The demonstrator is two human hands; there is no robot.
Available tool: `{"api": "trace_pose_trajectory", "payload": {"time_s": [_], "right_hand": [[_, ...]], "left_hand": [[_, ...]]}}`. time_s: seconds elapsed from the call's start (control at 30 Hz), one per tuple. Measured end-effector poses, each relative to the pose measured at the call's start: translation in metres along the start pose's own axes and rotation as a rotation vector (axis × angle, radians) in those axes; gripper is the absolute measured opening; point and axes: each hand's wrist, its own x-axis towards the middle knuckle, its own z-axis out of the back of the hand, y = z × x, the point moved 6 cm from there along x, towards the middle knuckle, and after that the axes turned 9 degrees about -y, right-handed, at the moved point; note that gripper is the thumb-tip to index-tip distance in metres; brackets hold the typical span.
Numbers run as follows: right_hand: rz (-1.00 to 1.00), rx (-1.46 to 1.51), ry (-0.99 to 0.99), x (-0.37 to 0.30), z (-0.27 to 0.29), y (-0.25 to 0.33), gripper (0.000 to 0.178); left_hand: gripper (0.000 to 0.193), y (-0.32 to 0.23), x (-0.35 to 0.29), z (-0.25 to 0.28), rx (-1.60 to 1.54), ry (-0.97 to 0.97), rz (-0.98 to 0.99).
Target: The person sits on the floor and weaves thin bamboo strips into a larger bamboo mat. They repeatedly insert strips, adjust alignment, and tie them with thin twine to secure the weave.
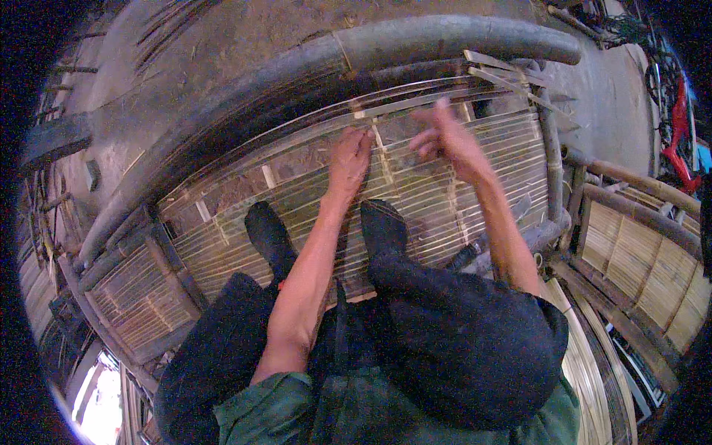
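Spread in front of me is a slatted bamboo panel [423, 200] of thin parallel strips crossed by short ties. My left hand [350, 157] is closed at the panel's far part, fingertips pressed together beside a pale crosspiece [380, 144]. What lies inside its fingers is hidden. To its right, my right hand [451, 141] is raised over the slats, fingers apart and blurred by motion, with nothing visible in it. Long thin bamboo strips [297, 135] run along the panel's far edge, beyond both hands.
My dark-shod feet [384, 226] rest on the slats. A thick bamboo pole [445, 38] bounds the far side, and split bamboo ends [512, 78] jut out at the far right. A bamboo-slat seat [638, 256] stands at right. A dark handle-like piece [463, 256] lies near my right foot.
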Motion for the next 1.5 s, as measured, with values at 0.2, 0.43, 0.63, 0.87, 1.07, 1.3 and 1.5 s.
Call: {"api": "trace_pose_trajectory", "payload": {"time_s": [0.2,0.43,0.63,0.87,1.07,1.3,1.5], "right_hand": [[-0.102,-0.281,0.221,0.043,-0.059,-0.062,0.078],[0.409,-0.555,0.074,0.04,-0.046,-0.037,0.049],[0.66,-0.559,-0.046,0.02,-0.051,-0.026,0.029],[0.311,0.18,-0.208,0.052,-0.053,-0.053,0.028],[0.524,-0.271,-0.191,0.004,-0.117,-0.034,0.035],[0.375,0.036,-0.155,-0.001,-0.04,-0.081,0.026],[0.431,0.384,-0.507,0.015,0.014,-0.101,0.03]], "left_hand": [[0.023,-0.01,0.017,0.021,0.114,0.018,-0.022],[0.02,-0.041,0.025,0.033,0.019,-0.03,-0.195],[0.021,-0.037,0.018,0.027,0.076,-0.065,-0.122],[0.03,0.015,-0.04,-0.002,0.632,0.008,-0.101],[0.03,0.047,-0.05,-0.01,0.702,0.032,-0.007],[0.029,0.031,-0.042,0.003,0.71,0.202,0.127],[0.023,0.035,-0.039,-0.026,0.683,-0.103,-0.162]]}}
